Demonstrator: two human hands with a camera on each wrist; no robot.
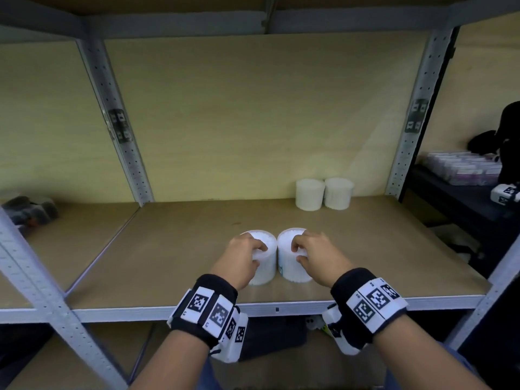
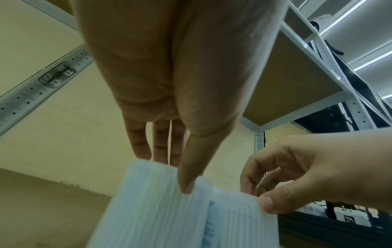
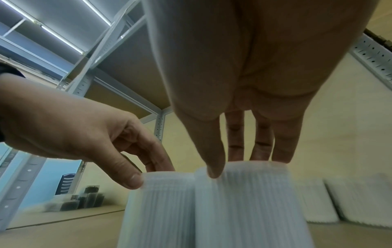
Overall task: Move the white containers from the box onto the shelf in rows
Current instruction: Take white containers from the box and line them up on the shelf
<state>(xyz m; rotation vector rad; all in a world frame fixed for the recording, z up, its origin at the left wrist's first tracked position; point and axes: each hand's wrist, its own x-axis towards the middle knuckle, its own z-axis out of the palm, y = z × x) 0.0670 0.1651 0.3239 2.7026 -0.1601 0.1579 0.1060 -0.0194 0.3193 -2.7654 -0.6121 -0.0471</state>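
Note:
Two white ribbed cylindrical containers stand upright and side by side near the front of the shelf board (image 1: 174, 249). My left hand (image 1: 247, 251) grips the left container (image 1: 266, 267) from above, thumb and fingers pinching its top rim. My right hand (image 1: 312, 249) grips the right container (image 1: 291, 268) the same way. In the left wrist view my left hand (image 2: 171, 174) clasps the left container (image 2: 148, 209). In the right wrist view my right hand (image 3: 237, 166) clasps the right container (image 3: 250, 209). Two more white containers (image 1: 309, 194) (image 1: 338, 192) stand together at the back right. The box is out of view.
Grey perforated uprights (image 1: 118, 122) (image 1: 413, 122) frame the bay, with an upper shelf overhead. Dark objects (image 1: 29, 211) lie in the left bay. A black table (image 1: 455, 198) at the right holds clear boxes. Bare board lies between the held pair and the back pair.

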